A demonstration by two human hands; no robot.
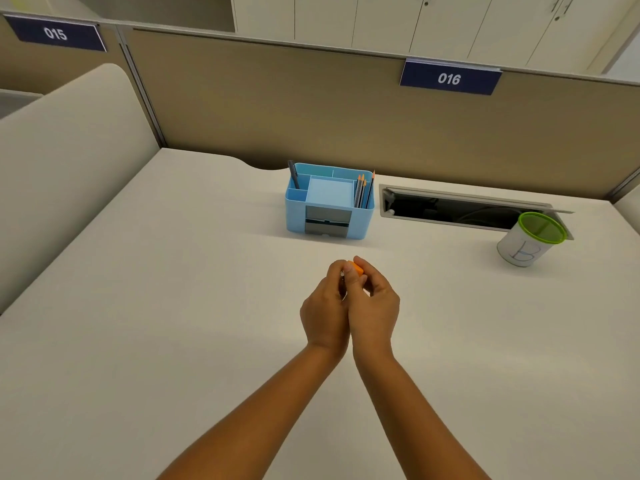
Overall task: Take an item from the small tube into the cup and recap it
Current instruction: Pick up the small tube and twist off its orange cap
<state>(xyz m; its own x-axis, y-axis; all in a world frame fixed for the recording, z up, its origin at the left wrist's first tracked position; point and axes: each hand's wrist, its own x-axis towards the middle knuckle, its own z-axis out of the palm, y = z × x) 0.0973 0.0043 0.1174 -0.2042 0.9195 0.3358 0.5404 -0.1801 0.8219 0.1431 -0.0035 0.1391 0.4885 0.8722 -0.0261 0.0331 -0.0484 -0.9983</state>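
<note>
pale cream desk top (145, 306), matte and mostly bare, walled behind by a tan fabric partition (277, 109) with dark blue number plates (449, 78); cream cabinets beyond. over mid-desk, left hand (323, 308) and right hand (372, 306) pressed together, fingers curled around a small tube with an orange cap (357, 268), tube body mostly hidden. far right, a white cup with a green rim (530, 239), near an open cable tray (460, 211). behind the hands, a light blue plastic organizer (329, 202) with pencils.
</note>
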